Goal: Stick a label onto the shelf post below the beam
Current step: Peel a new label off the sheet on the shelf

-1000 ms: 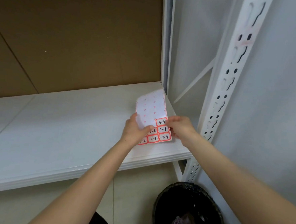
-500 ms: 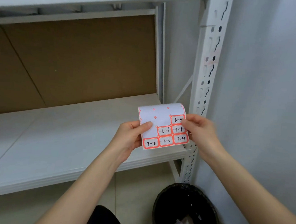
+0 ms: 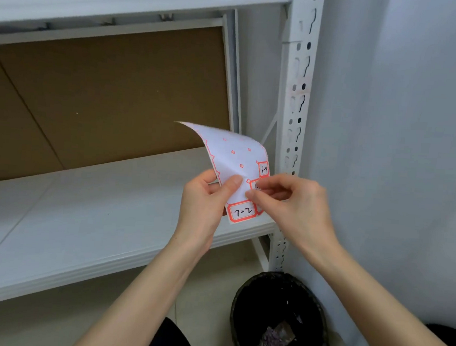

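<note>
A white label sheet (image 3: 233, 157) with red-bordered stickers curls up in front of the shelf. My left hand (image 3: 206, 198) grips its lower left edge, thumb on the sheet's face. With thumb and forefinger, my right hand (image 3: 292, 204) pinches a sticker (image 3: 255, 186) near the sheet's middle right. Stickers marked 7-2 (image 3: 241, 211) and 6-4 (image 3: 264, 169) are readable. The white slotted shelf post (image 3: 297, 96) rises just behind and right of the sheet. The upper beam (image 3: 125, 1) crosses the top of the view.
A white shelf board (image 3: 84, 211) lies below the hands, with a brown back panel (image 3: 106, 88) behind it. A black waste bin (image 3: 278, 319) holding scraps stands on the floor by the post's foot. A grey wall (image 3: 399, 130) is close on the right.
The view has tilted up, showing the upper beam. The sheet has been raised and curled back, and my right hand moved from the sheet's right edge onto a sticker near its middle.
</note>
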The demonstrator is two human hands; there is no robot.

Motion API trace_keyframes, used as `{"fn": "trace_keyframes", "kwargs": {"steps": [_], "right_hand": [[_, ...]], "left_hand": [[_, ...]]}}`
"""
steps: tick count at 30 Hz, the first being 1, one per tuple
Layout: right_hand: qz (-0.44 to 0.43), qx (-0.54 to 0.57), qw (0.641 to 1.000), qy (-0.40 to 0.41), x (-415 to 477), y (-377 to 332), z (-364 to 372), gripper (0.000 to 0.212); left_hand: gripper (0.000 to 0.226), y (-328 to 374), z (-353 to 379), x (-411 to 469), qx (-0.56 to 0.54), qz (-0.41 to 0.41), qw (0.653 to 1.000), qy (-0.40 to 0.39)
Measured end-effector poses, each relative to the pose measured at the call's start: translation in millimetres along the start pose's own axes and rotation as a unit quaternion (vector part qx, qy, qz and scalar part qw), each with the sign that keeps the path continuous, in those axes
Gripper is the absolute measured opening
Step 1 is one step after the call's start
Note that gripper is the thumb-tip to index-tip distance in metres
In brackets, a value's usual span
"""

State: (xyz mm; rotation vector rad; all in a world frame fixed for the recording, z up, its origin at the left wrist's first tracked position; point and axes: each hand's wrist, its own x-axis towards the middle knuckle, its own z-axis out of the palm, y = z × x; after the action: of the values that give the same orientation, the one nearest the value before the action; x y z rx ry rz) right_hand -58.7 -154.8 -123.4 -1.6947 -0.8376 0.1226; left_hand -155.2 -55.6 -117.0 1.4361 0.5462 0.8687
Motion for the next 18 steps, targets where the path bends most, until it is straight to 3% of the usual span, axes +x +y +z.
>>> {"fn": "trace_keyframes", "kwargs": {"steps": [10,18], "right_hand": [[-0.003,-0.001,1.0,0.004,-3.0,-1.7,-3.3,0.004],[-0.067,-0.172,0.982,0.05,-3.5,-3.7,-10.0,0.01]], "left_hand": [[0.014,2.7,6.1,-7.3,0.056,0.024,0.998,-0.002],[0.01,5.8,10.1,-9.0,0.077,0.037,0.996,0.002]]}}
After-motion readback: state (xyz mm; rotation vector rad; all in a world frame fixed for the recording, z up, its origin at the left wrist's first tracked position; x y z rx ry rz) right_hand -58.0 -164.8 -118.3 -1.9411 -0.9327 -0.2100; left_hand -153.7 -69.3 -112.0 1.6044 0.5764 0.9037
